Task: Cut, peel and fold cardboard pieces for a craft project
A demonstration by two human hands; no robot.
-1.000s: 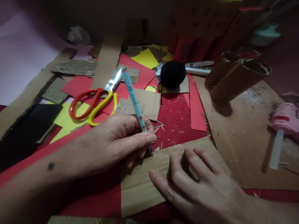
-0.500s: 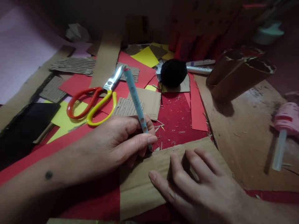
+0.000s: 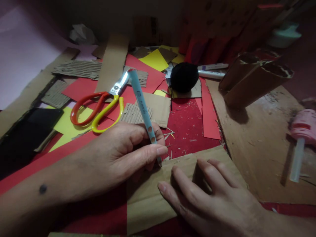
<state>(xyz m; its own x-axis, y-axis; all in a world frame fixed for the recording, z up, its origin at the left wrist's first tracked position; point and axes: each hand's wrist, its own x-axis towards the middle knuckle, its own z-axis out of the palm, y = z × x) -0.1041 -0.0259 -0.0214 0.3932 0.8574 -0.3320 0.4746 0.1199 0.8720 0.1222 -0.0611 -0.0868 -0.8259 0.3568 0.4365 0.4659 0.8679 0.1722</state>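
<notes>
My left hand (image 3: 128,151) grips a light blue pencil (image 3: 142,102) between thumb and fingers, its top leaning to the left. The pencil's tip is at the upper part of a brown cardboard piece (image 3: 145,212); whether it presses on the surface I cannot tell. My right hand (image 3: 214,194) rests on the same cardboard with fingers spread, the thumb and index finger nearest the pencil. Beyond my left hand lie scissors (image 3: 116,90) with one red and one yellow handle, partly open.
Red paper, yellow paper (image 3: 154,60) and corrugated scraps (image 3: 79,69) cover the table's far side. A black round object (image 3: 184,77) lies near white markers (image 3: 211,74). Cardboard tubes (image 3: 254,82) stand at right on a brown board (image 3: 261,158), with a pink glue gun (image 3: 304,125) beyond.
The pencil tip has shifted slightly toward me, further onto the cardboard. My right index finger has slid left, closer to the tip.
</notes>
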